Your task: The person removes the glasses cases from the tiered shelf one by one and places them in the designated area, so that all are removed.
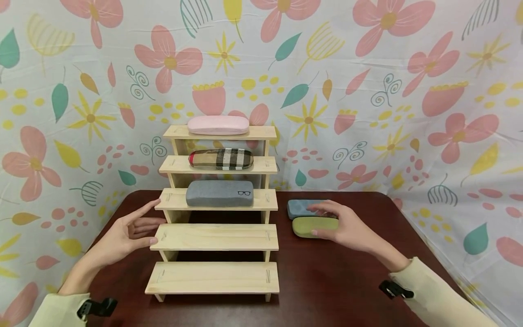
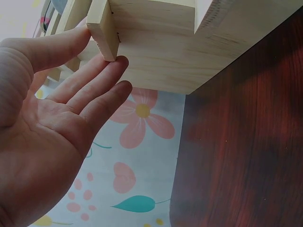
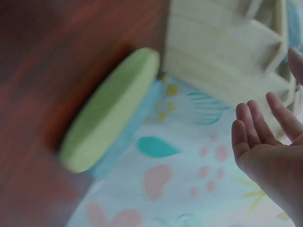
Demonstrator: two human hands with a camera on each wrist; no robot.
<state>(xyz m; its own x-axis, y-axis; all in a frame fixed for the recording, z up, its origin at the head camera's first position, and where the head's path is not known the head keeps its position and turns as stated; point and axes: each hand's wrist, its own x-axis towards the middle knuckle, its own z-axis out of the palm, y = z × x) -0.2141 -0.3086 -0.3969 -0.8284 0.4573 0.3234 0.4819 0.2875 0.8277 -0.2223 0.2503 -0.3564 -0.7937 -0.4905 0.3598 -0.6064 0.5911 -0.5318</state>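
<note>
My left hand (image 1: 124,234) is at the left end of a stepped wooden display rack (image 1: 214,237). Its thumb touches one step and the forefinger reaches the step above, with the fingers fairly straight in the left wrist view. Over two glasses cases on the table, one green (image 1: 312,227) and one blue (image 1: 298,209), hovers my right hand (image 1: 351,227), thumb and fingers spread. In the right wrist view a gap shows between that hand and the blurred green case (image 3: 111,111). On the upper steps lie a pink case (image 1: 218,125), a plaid case (image 1: 220,159) and a grey-blue case (image 1: 218,194).
The rack stands on a dark red-brown table (image 1: 339,281), left of the two loose cases. Behind and at both sides hangs a flower-printed cloth (image 1: 327,150). The two lowest steps are bare wood.
</note>
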